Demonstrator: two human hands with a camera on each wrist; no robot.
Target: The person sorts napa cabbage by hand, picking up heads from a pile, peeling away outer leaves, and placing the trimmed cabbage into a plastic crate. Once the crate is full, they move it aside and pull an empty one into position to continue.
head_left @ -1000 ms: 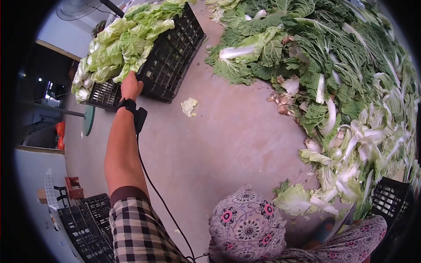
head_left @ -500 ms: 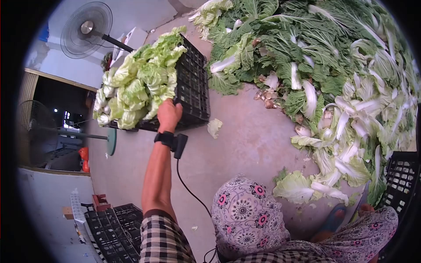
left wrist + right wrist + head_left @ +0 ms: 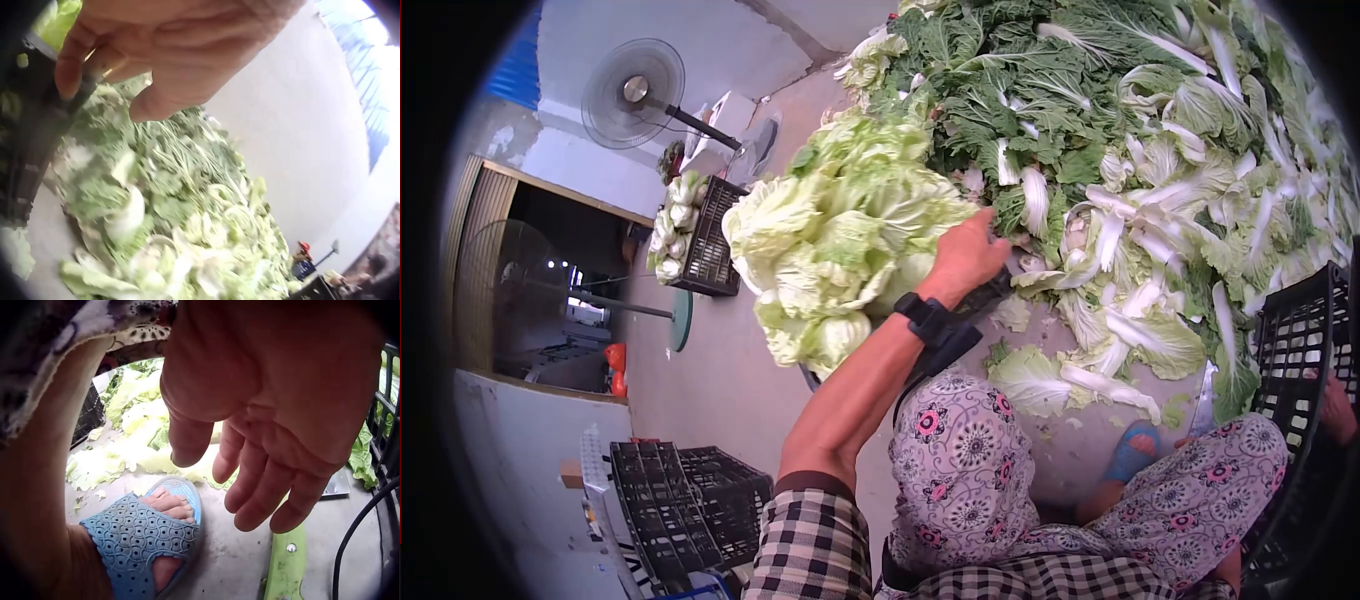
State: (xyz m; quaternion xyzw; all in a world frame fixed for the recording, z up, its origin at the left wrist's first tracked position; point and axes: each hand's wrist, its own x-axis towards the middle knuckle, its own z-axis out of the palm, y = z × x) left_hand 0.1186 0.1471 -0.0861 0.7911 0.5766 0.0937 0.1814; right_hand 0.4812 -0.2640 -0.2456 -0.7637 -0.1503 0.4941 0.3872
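Observation:
My left hand [image 3: 970, 258] grips the rim of a black crate heaped with pale green cabbages [image 3: 850, 220], beside my knee. In the left wrist view, the fingers of that hand [image 3: 181, 56] curl over the dark crate edge [image 3: 37, 125]. My right hand [image 3: 1338, 408] shows partly at the far right, by another black crate [image 3: 1305, 340]. Seen in the right wrist view, that hand [image 3: 269, 419] hangs with loose fingers and nothing in them, above a green handle [image 3: 286, 565] on the floor. A metal blade [image 3: 337, 486] lies nearby.
A large pile of loose cabbage leaves [image 3: 1140, 200] spreads across the right. Farther back are a crate of cabbages [image 3: 712, 240] and a standing fan [image 3: 635, 90]. Empty black crates [image 3: 685, 500] stand at lower left. A blue sandal [image 3: 144, 537] is on my foot.
The heaped crate has come closer and to the right with my left hand on its rim, uncovering another crate behind. My right hand has come into view at the right edge.

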